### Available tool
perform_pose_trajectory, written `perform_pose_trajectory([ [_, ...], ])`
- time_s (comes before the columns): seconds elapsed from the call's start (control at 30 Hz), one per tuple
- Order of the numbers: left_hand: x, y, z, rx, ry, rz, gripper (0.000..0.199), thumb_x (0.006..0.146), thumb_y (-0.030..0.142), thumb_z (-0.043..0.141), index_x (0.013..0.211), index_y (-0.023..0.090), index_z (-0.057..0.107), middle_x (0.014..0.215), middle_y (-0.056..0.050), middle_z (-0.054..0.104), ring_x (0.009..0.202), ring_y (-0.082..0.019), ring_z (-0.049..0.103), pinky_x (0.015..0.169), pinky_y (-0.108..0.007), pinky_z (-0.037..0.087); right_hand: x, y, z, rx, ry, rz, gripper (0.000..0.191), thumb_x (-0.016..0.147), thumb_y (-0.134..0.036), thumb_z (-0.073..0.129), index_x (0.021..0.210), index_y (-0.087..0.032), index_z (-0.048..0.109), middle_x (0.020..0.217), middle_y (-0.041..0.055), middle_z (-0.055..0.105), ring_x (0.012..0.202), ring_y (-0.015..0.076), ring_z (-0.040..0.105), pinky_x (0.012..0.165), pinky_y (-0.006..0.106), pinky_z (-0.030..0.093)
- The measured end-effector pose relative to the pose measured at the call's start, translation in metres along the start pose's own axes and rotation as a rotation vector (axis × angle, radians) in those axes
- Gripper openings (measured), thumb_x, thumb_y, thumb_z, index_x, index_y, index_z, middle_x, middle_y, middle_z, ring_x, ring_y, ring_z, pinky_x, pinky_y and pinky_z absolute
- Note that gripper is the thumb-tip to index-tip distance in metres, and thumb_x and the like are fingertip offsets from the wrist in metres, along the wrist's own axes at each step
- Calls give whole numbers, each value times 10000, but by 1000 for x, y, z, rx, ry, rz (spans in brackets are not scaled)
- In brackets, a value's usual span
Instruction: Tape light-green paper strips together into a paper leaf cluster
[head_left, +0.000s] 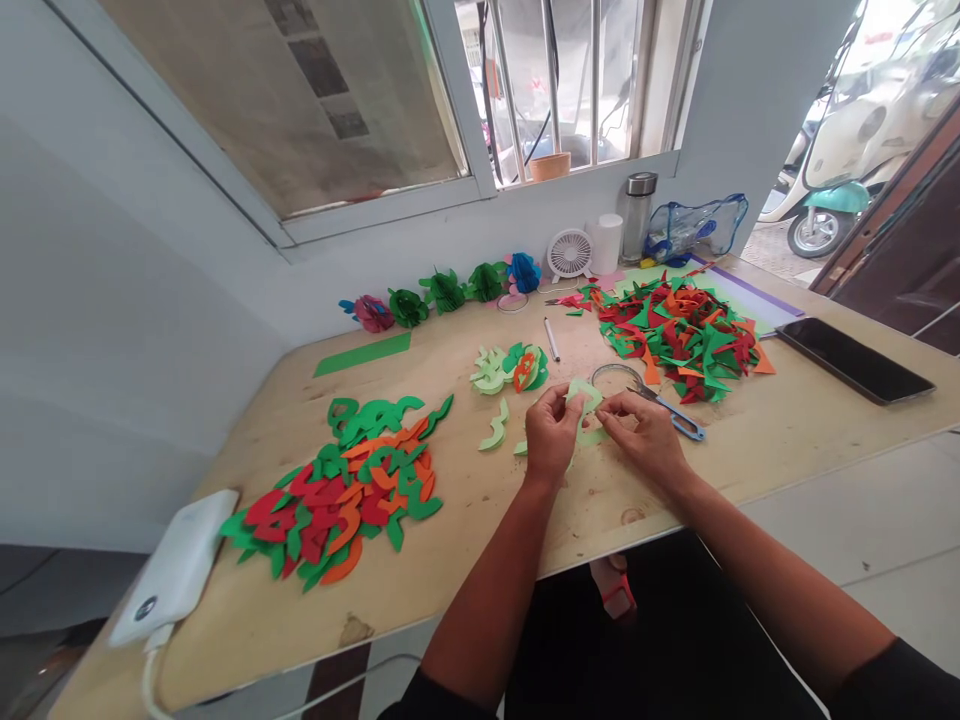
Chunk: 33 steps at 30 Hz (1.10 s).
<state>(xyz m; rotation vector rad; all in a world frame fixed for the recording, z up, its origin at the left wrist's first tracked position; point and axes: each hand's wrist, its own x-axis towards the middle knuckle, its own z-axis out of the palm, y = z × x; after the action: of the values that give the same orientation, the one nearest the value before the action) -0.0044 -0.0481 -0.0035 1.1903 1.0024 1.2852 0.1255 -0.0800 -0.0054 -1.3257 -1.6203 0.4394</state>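
A piece of light green paper (582, 393) with cut-out openings is held up just above the table. My left hand (551, 432) is closed on its left side, thumb on top. On the right, the closed fingertips of my right hand (639, 432) pinch at the paper's edge; their exact grip is partly hidden. Beside my right hand lies a tool with a blue handle (684, 418), its front end partly covered, and a thin clear ring (615, 370). A wavy light green cut-out (495, 427) rests left of my left hand.
Red, orange and green cut-outs (352, 485) are heaped at left, paper scraps (686, 335) at right. Small light green cut-outs (491, 370), a white pen (552, 339), a phone (855, 358), a power bank (178, 565), a small fan (570, 254) and folded paper figures (445, 290) surround the hands.
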Motion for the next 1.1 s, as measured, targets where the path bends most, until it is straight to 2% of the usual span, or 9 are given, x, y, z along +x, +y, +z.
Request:
perform_pose_trajectory([
  [0.07,-1,-1,-2,92,3,47,205,725,298,622,851,140,654,654,10,606,491,-81,499,501,-204,407,0,1,1,-20,-3,-8,142,801,-263,539,706,-201,624,700,30,659,687,171,585,666,286,433],
  [0.17,-3,0,-3,297,78,163,137,727,245,611,824,161,660,576,38,530,494,-77,445,499,-192,346,-1,1,1,-34,-14,-12,130,797,-258,544,707,-207,622,715,36,663,704,180,592,672,294,433],
  [0.27,-6,2,-3,390,129,208,181,727,242,614,890,182,668,534,55,480,480,-80,412,490,-196,310,-1,1,2,-39,-18,-8,125,797,-254,542,710,-211,621,727,43,667,714,187,592,676,304,435],
  [0.4,-5,2,-2,298,84,162,263,742,305,611,963,170,658,557,48,501,497,-80,453,488,-187,344,0,1,1,-12,20,55,130,786,-275,550,710,-204,627,714,41,670,691,181,587,661,300,443],
  [0.53,-2,1,-1,156,-27,13,324,706,322,631,975,144,664,605,11,572,522,-92,518,440,-175,381,2,1,0,33,66,156,155,774,-315,564,704,-194,631,669,25,658,623,161,571,604,277,435],
  [0.63,-2,2,0,67,-94,-110,292,691,314,624,910,129,679,627,-28,626,554,-119,569,410,-175,405,2,1,-1,66,79,191,170,769,-329,572,701,-188,637,669,21,659,614,153,567,599,269,432],
  [0.7,-3,3,0,58,-108,-146,230,689,309,616,813,125,679,624,-40,643,556,-122,577,408,-176,418,3,0,-2,84,73,208,179,767,-333,574,696,-182,639,658,19,654,608,148,560,588,261,425],
  [0.8,-4,2,0,80,-93,-149,188,678,312,624,723,132,657,617,-39,651,568,-126,590,409,-174,424,3,-1,-2,122,43,224,196,767,-343,576,685,-177,640,626,14,636,579,137,535,553,248,406],
  [1.1,-1,0,-1,111,7,-60,148,690,287,626,643,146,624,575,-6,632,522,-105,560,469,-186,419,3,4,0,224,-3,261,243,751,-402,586,684,-173,634,584,-1,569,541,118,459,505,242,353],
])
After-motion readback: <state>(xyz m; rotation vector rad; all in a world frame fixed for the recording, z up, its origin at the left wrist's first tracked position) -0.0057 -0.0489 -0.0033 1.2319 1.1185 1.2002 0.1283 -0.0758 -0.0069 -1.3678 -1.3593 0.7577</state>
